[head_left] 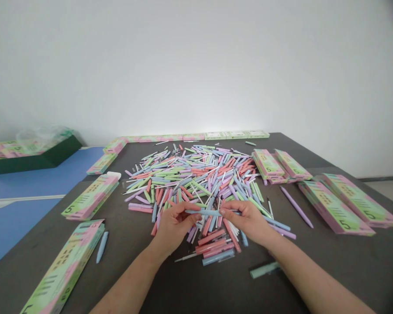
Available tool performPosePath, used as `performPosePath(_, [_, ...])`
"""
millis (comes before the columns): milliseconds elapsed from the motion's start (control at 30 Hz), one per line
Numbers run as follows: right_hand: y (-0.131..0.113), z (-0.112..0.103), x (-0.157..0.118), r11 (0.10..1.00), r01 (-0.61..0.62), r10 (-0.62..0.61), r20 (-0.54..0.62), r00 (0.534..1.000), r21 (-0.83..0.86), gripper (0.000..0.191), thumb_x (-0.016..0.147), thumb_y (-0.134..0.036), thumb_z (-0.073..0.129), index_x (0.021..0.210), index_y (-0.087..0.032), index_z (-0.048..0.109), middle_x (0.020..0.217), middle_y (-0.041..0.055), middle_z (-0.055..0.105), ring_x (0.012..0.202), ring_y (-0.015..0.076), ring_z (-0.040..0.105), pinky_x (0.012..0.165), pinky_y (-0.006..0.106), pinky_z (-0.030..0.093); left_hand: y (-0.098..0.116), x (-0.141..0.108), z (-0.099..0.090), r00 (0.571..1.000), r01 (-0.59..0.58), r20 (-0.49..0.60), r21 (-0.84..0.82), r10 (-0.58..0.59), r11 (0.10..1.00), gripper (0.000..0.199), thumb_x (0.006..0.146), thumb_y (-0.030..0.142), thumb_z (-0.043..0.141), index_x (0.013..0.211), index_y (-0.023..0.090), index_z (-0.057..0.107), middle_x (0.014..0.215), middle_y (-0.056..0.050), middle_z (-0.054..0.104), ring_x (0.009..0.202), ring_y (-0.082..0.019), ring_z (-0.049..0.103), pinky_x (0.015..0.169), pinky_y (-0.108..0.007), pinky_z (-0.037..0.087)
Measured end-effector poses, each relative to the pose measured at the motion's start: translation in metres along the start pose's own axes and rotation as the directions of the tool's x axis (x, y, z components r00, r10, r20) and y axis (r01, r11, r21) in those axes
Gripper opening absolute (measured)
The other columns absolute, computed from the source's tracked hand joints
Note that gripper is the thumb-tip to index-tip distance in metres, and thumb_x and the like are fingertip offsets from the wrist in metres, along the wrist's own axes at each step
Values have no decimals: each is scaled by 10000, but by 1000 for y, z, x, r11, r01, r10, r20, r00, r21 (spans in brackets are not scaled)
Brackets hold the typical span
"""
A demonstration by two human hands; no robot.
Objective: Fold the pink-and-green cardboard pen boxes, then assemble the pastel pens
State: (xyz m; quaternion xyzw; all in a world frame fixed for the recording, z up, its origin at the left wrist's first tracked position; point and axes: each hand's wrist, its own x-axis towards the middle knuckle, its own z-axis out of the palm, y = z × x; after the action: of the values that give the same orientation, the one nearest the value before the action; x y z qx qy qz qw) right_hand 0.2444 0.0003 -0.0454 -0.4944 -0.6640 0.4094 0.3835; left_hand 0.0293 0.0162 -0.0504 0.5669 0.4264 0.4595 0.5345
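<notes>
Both hands hold a light blue pen (210, 213) level above the near part of a large pile of pen parts (180, 174). My left hand (175, 224) pinches its left part, and my right hand (245, 218) grips its right end between thumb and fingers. The pile mixes blue, green, purple and coral barrels with thin white refills. Just below the hands lie several coral barrels (214, 248) and a blue barrel (218, 257). A green barrel (264, 270) lies near my right forearm.
Printed boxes stand at the left (65, 266), at the right (339, 207) and along the back edge (193, 137) of the dark table (124, 279). A purple pen (296, 206) and a blue pen piece (102, 247) lie apart. A green tray (36, 162) sits far left.
</notes>
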Motion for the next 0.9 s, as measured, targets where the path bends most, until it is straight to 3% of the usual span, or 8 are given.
performPosePath(100, [1, 0, 1, 999, -25, 25, -2, 1000, 22, 352, 861, -469, 579, 763, -151, 694, 680, 13, 638, 671, 161, 579, 660, 262, 436, 2, 0, 0, 999, 12, 41, -51, -10, 999, 341, 653, 318, 810, 929, 159, 688, 777, -19, 705, 689, -156, 680, 610, -251, 553])
performPosePath(167, [0, 1, 0, 1000, -17, 17, -11, 1000, 13, 342, 862, -461, 578, 783, -151, 698, 695, 16, 639, 684, 163, 576, 659, 261, 435, 3, 0, 0, 995, 63, 78, -84, -57, 994, 401, 692, 379, 780, 1003, 158, 655, 720, -12, 697, 624, -152, 670, 554, -247, 538])
performPosePath(300, [-2, 4, -2, 1000, -5, 5, -3, 1000, -23, 315, 857, -439, 587, 795, -155, 707, 690, 11, 622, 668, 156, 559, 639, 258, 425, 3, 0, 0, 994, 88, 59, 11, -89, 996, 294, 816, 421, 652, 755, 134, 633, 507, 23, 603, 436, -87, 550, 467, -195, 449])
performPosePath(467, [0, 6, -1, 994, -72, 72, 2, 997, 84, 384, 826, -513, 609, 735, -147, 680, 575, -18, 534, 544, 111, 469, 533, 238, 375, 1, -1, 1, 1000, -1, 24, 49, 0, 999, 179, 762, 320, 708, 767, 146, 666, 569, 11, 640, 529, -113, 610, 542, -212, 500])
performPosePath(567, [2, 7, 0, 959, -175, 167, 55, 984, 224, 452, 784, -596, 622, 709, -150, 629, 454, -77, 369, 411, 68, 289, 403, 214, 223, -1, -2, 1, 995, -97, 10, 81, 97, 992, 143, 747, 291, 722, 789, 159, 689, 675, -13, 678, 633, -143, 659, 624, -241, 539])
performPosePath(667, [3, 7, 0, 923, -236, 213, 105, 971, 304, 480, 760, -635, 625, 699, -160, 583, 430, -103, 294, 383, 54, 206, 385, 213, 142, -1, -2, 0, 982, -182, -19, 125, 186, 975, 140, 724, 273, 747, 809, 171, 703, 780, -31, 699, 736, -159, 669, 697, -254, 551])
performPosePath(800, [-1, 2, -1, 982, -83, 77, 37, 996, 172, 392, 819, -538, 616, 724, -158, 636, 536, -36, 487, 497, 97, 423, 488, 226, 332, 1, -1, -2, 1000, -19, 24, -50, 20, 999, 386, 666, 318, 800, 995, 179, 654, 760, -16, 707, 665, -165, 676, 587, -260, 554])
performPosePath(900, [-5, 1, -2, 998, 1, -1, 6, 1000, 57, 318, 849, -467, 602, 780, -166, 680, 700, 13, 617, 683, 152, 554, 656, 259, 429, 1, 1, -3, 994, 88, 70, -48, -84, 995, 289, 713, 388, 761, 823, 140, 660, 550, 17, 632, 463, -112, 591, 469, -211, 482])
